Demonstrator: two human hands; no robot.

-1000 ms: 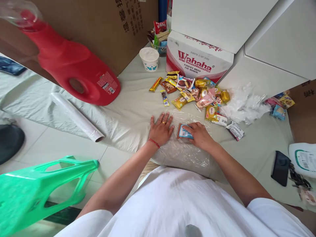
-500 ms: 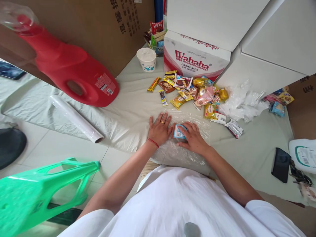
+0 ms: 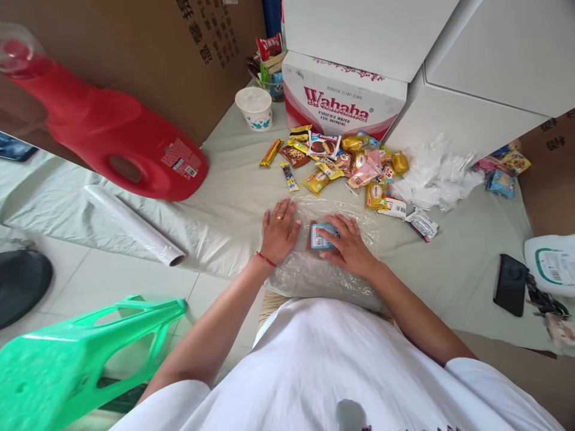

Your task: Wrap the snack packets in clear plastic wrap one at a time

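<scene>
While left hand [image 3: 277, 234] and right hand [image 3: 350, 246] splay unclenched over film [image 3: 317, 276], pale cloth [image 3: 233, 209] lies beneath; cardboard [image 3: 148, 66] stands beyond.

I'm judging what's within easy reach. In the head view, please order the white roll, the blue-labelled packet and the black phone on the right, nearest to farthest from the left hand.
From the left hand:
1. Blue-labelled packet: just to its right.
2. White roll: off to its left.
3. Black phone: far to its right.

Apparently a home: draped cloth [image 3: 224, 191], green plastic stool [image 3: 49, 362], paper cup [image 3: 254, 112], tiled floor [image 3: 67, 263].
</scene>
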